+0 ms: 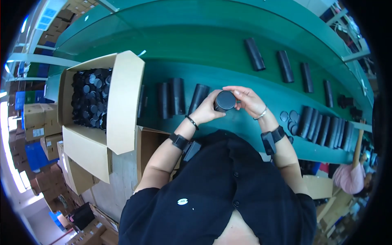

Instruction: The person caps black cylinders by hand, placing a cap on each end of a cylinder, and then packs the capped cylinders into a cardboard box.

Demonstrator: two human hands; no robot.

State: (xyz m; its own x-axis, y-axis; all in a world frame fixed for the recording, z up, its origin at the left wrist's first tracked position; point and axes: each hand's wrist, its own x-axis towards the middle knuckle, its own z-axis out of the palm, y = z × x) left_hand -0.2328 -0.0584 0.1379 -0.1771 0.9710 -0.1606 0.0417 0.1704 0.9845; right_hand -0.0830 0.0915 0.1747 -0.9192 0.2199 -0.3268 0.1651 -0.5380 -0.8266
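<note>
A black cylindrical tube (pixel 220 108) stands end-up in front of my chest, with a round black cap (pixel 226 99) on the end facing me. My left hand (pixel 207 110) is wrapped round its left side. The fingers of my right hand (pixel 250 103) curve about the cap's far and right edge, gripping it. Just left of my left hand, a black tube (pixel 199 98) lies on the green bench (pixel 228 75), and two more black tubes (pixel 177 96) lie farther left. Loose black round caps (pixel 292 118) lie to the right of my right hand.
An open cardboard box (pixel 126 102) full of black discs stands at the left. A row of several black tubes (pixel 322 126) lies at the right. More tubes (pixel 285 66) lie spaced along the bench's far strip. Another person (pixel 350 177) is at the far right.
</note>
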